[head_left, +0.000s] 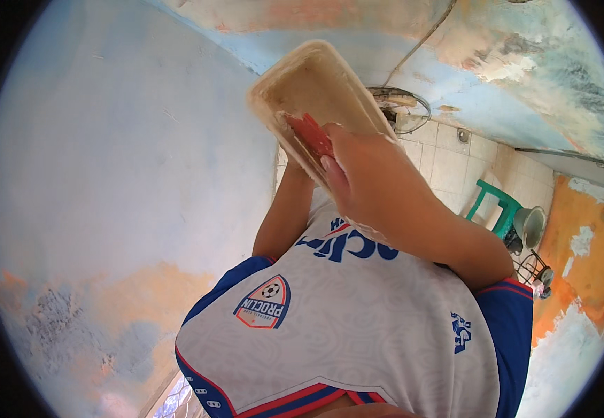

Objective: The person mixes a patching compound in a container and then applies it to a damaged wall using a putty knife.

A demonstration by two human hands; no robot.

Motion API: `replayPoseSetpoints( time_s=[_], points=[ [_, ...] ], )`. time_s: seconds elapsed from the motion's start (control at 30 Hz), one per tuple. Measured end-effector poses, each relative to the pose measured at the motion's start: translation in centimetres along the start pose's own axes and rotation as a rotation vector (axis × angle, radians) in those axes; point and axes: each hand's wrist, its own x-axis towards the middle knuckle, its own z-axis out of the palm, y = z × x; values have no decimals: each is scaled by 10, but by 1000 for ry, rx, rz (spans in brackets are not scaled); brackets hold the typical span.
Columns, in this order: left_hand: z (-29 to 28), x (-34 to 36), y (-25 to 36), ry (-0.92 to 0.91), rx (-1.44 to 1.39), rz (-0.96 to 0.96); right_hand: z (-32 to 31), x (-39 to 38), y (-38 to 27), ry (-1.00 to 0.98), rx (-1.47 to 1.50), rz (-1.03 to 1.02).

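A shallow, cream-coloured rectangular tray [316, 80] is held up tilted in front of my chest, its inside smeared with pale residue. My left hand [293, 161] reaches behind the tray's near left side and bears it; its fingers are hidden by the tray. My right hand [361, 167] comes over the tray's near right edge, closed around a red scraper [307, 132] that lies against the inside of the tray. White paste clings to the scraper and shows along my right wrist and forearm.
A pale blue wall [107, 153] with patchy, worn paint rises close on the left. To the right, on a tiled floor [448, 157], are a green plastic stool [504, 216], a grey bucket [530, 226] and a round wire fan guard [417, 115]. An orange, peeling wall [584, 237] stands beyond.
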Motion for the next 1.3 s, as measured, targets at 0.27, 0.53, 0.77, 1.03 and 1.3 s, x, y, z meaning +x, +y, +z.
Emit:
replayPoseSetpoints(
  time_s=[0.27,0.53,0.77,1.03,1.3],
  points=[
    [-12,22,45,-74,30,-127,16,42,-8,64,21,82],
    [15,36,99,-159,79,-106,44,81,-21,227,42,82],
    [10,47,128,-210,249,-137,61,111,-25,200,89,200],
    [11,60,154,-165,167,-178,89,134,-43,309,53,250],
    [-29,71,174,-215,37,-304,102,143,-51,264,44,347]
  ],
)
